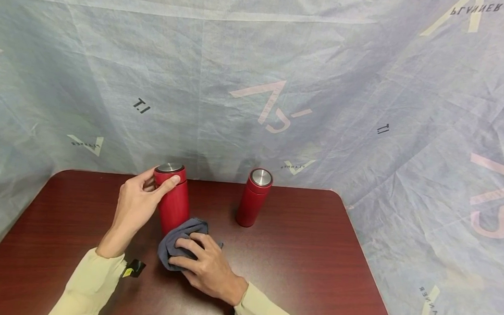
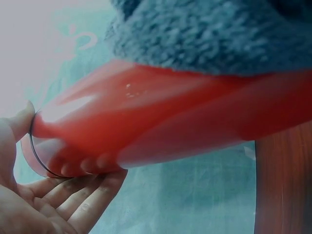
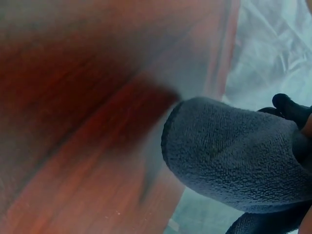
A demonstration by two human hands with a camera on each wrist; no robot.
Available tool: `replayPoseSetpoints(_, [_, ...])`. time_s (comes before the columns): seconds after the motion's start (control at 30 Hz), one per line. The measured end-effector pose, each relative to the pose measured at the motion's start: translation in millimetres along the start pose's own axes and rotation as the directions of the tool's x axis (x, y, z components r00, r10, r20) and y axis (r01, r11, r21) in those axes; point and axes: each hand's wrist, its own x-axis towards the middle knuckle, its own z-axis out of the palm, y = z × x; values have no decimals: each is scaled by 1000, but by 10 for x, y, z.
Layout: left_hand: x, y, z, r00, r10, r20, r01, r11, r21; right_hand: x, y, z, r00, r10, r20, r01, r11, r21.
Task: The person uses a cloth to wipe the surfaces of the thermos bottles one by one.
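Observation:
My left hand (image 1: pixel 138 201) grips a red thermos flask (image 1: pixel 174 203) around its upper end, the thumb lying across the front of the lid. In the left wrist view, that hand's fingers (image 2: pixel 90 200) curve under the red flask body (image 2: pixel 146 117) near the dark seam. A grey-blue cloth (image 1: pixel 181 244) is bunched in my right hand (image 1: pixel 210 266), pressed to the lower front of the flask and hiding its base. The cloth (image 3: pixel 234 156) fills the right of the right wrist view, with only slivers of fingers showing at the edge.
A second red flask (image 1: pixel 253 201) with a silver lid top stands upright to the right, toward the back of the dark red wooden table (image 1: pixel 306 267). Printed grey-blue fabric (image 1: pixel 241 55) hangs behind and beside the table. A small black tag (image 1: pixel 134 268) sticks out from the left cuff.

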Motion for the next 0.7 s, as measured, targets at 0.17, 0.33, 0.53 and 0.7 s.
replayPoseSetpoints(0.17, [3,0,-21,1000,1,6,-1,1000,2,-16,-22,19,1000,-7,13,7,1000,6])
replayPoseSetpoints(0.33, [13,2,-35,1000,12,0,-12,1000,-10,-25,-45,24,1000,-19,17,19,1000,1])
replayPoseSetpoints(0.53, [13,1,-41,1000,14,4,-14,1000,-18,-56,-64,31,999,-23,24,23,1000,0])
replayPoseSetpoints(0.7, [6,6,-38,1000,19,6,-19,1000,-17,-61,-67,28,999,-20,27,20,1000,5])
